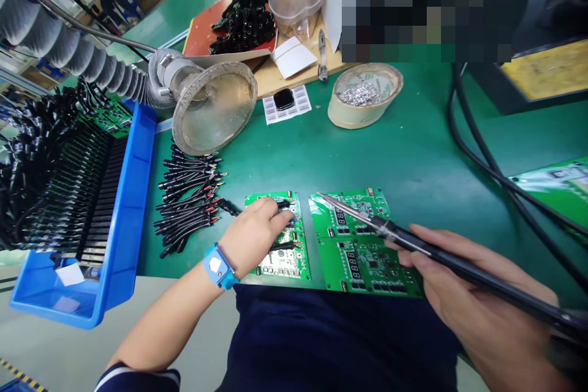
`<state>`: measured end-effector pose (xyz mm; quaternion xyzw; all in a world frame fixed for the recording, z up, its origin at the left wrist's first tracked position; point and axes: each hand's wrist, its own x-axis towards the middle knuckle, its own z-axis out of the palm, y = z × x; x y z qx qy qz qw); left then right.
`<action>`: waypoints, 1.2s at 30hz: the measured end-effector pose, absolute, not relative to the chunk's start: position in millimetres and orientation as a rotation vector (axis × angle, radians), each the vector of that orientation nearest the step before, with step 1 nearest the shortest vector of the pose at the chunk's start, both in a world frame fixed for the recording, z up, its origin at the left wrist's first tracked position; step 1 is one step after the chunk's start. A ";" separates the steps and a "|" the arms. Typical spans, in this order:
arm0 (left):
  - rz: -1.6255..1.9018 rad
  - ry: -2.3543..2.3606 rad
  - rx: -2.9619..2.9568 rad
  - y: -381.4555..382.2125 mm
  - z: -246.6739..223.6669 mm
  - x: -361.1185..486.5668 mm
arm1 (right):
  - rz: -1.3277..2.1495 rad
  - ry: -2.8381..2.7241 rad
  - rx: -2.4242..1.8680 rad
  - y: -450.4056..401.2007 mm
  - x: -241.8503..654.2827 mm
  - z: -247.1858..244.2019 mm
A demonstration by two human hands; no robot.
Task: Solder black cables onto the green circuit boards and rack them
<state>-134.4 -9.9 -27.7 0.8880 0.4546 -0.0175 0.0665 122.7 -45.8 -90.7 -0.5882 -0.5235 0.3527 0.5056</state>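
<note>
Left hand [255, 233] on a green circuit board [280, 263], right hand [478, 306] gripping a soldering iron [427, 246].
The left hand, its wrist in a blue band [220, 267], curls over the board, fingers bent beside a short black cable [284, 204]; whether they pinch it is hidden. The right hand closes around the iron's dark handle, its metal tip pointing left at the upper left corner of a green panel [340, 257] with two digit displays, just right of the board. Left of the board, loose black leads [186, 214] lie in a column on the green table [413, 159], beside a blue bin [131, 196]. Beyond are a round fume hood [215, 110] and a cream dish [361, 115] of silvery bits.
</note>
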 end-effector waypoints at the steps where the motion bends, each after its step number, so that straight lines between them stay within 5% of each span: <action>1: -0.040 1.398 2.665 -8.9 -27.8 -135.1 | 0.845 -1.281 -1.397 -45.6 122.8 -91.0; 8: 0.121 1.428 2.610 4.9 -33.2 -138.7 | 0.972 -1.187 -1.326 -44.2 118.1 -83.8; 15: 0.857 1.848 2.553 -23.6 14.4 -132.2 | 1.060 -1.187 -1.186 -42.8 112.2 -72.6; 22: 0.501 1.672 1.951 -39.4 15.1 -79.5 | 0.909 -1.191 -1.119 -28.8 82.9 -62.1; 36: 0.967 1.558 1.677 -30.0 -15.9 -78.1 | 1.104 -1.051 -1.286 -18.6 55.3 -57.4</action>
